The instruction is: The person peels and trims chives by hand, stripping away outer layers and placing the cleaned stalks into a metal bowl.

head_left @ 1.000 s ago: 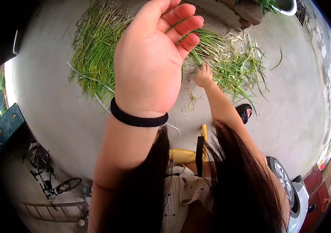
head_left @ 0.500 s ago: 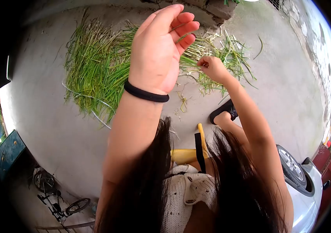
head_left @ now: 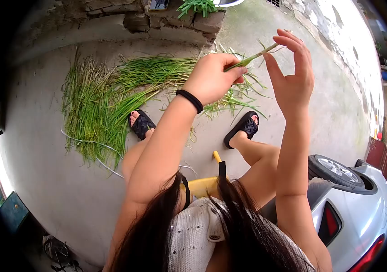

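My left hand [head_left: 214,76], with a black band at its wrist, is closed round green stalks [head_left: 249,60] that point up to the right. At their pale root end is my right hand [head_left: 293,75], its thumb and forefinger close together by the tip and its other fingers curved. Whether those fingertips pinch the stalks is hard to make out. Beyond my hands a large pile of long green stalks [head_left: 96,106] lies on the concrete floor. Loose green leaves [head_left: 227,102] are scattered below my left hand.
A low brick ledge [head_left: 171,22] at the top bears a phone [head_left: 158,4] and a green bundle [head_left: 198,6] beside a white basin. My sandalled feet stand on the floor. A silver car [head_left: 361,199] is at the lower right; a white cord [head_left: 107,167] lies left.
My left hand has come down and closed on stalks. My right hand has risen from the loose leaves to the root end. The view has shifted, showing both feet and more of the ledge.
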Demonstrator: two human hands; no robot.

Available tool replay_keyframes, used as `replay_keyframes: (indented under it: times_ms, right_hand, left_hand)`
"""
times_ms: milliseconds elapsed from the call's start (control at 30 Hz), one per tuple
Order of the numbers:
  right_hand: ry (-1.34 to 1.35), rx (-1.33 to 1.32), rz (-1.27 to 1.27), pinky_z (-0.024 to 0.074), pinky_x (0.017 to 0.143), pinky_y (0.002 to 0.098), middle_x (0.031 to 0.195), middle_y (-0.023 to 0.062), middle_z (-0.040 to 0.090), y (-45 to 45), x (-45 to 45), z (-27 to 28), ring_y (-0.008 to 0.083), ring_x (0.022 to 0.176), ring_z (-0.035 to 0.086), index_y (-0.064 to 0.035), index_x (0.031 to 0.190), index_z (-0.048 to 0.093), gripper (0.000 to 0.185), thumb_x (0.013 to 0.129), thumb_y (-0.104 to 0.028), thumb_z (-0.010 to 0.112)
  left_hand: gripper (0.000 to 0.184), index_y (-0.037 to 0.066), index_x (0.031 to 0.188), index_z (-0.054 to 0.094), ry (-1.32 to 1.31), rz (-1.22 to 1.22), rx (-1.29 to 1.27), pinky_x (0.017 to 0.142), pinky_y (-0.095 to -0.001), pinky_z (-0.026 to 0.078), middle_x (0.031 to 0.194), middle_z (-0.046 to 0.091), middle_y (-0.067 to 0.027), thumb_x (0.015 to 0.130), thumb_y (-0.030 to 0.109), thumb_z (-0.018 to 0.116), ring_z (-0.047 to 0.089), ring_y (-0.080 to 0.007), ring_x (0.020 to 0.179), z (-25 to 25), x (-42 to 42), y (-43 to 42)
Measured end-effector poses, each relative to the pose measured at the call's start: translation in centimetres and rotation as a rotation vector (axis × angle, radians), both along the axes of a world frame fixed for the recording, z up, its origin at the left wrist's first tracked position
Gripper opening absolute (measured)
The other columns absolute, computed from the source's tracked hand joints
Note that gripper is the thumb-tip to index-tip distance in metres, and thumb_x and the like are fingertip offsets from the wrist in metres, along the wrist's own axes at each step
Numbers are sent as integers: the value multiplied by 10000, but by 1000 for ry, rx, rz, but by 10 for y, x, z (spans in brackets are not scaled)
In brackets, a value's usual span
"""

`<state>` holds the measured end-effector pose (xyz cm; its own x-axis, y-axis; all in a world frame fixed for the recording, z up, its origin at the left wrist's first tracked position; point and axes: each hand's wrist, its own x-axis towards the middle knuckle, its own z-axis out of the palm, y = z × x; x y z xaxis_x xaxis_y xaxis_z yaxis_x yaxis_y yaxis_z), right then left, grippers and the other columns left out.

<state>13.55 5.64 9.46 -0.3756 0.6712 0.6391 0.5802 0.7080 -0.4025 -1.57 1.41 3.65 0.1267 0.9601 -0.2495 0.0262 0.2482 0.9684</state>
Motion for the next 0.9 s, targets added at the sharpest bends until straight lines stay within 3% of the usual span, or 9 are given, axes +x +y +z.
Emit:
replay_keyframes:
  times_ms: [100, 200, 233, 300, 400, 500, 700, 767, 900]
  right_hand:
    - [173, -184, -238, 450, 780, 289, 946, 54, 628, 9, 15, -9, 169, 910, 568, -32, 918, 619, 258, 721, -155, 731]
    - [190, -913, -71, 472, 654, 248, 854, 78, 656, 10, 24, -15, 114, 734, 586, 8, 969, 640, 337, 763, -248, 716]
    - [256, -1002, -27, 465, 619, 235, 794, 75, 653, 10, 27, -25, 106, 701, 584, 15, 929, 647, 289, 780, -228, 699]
    - [216, -1022, -52, 455, 590, 233, 754, 69, 646, 7, 30, -20, 99, 690, 579, 9, 882, 648, 222, 805, -198, 670]
    - [173, -718, -32, 434, 544, 226, 730, 56, 629, 8, 45, -34, 88, 640, 555, -3, 856, 640, 171, 821, -171, 646]
    - [130, -519, -199, 420, 520, 219, 714, 46, 610, 11, 61, -29, 85, 600, 528, -14, 845, 635, 150, 821, -162, 642]
    - [547, -584, -486, 375, 491, 187, 747, 48, 631, 30, 107, -25, 69, 595, 541, 14, 859, 629, 229, 839, -214, 643]
    - [795, -488, -497, 364, 472, 191, 765, 58, 621, 41, 128, -32, 84, 580, 533, 11, 853, 618, 214, 844, -202, 636]
    - [960, -480, -627, 359, 466, 190, 770, 63, 609, 50, 149, -38, 93, 577, 531, 14, 844, 610, 203, 837, -185, 645]
  left_hand:
    - [190, -8, 965, 631, -348, 58, -115, 671, -230, 480, 830, 645, -44, 885, 153, 569, 596, -100, 761, 10, 13, 3]
    - [214, -14, 1012, 621, -404, 20, -98, 697, -234, 492, 865, 641, -56, 892, 152, 560, 604, -108, 793, 5, 22, 8]
    - [217, -16, 1018, 619, -422, 9, -99, 700, -234, 492, 872, 641, -59, 892, 150, 558, 605, -108, 796, 1, 25, 9]
    - [233, -27, 1030, 611, -316, -54, -98, 729, -235, 499, 887, 641, -62, 899, 156, 548, 608, -114, 818, -7, 27, 13]
    - [246, -26, 1035, 607, -266, -85, -154, 734, -235, 508, 903, 647, -81, 898, 170, 550, 619, -121, 830, -5, 32, 15]
    - [254, -27, 1030, 607, -258, -123, -209, 729, -234, 511, 905, 650, -97, 899, 184, 549, 627, -129, 826, -4, 36, 14]
    - [264, -34, 1013, 600, -356, -237, -302, 725, -242, 515, 892, 652, -113, 913, 199, 523, 635, -151, 801, -10, 42, 8]
    - [275, -38, 1029, 587, -398, -264, -318, 731, -249, 519, 879, 650, -115, 920, 202, 509, 636, -163, 803, -10, 42, 8]
    - [302, -45, 1050, 569, -472, -269, -334, 738, -257, 521, 862, 647, -115, 929, 220, 487, 637, -173, 814, -11, 39, 7]
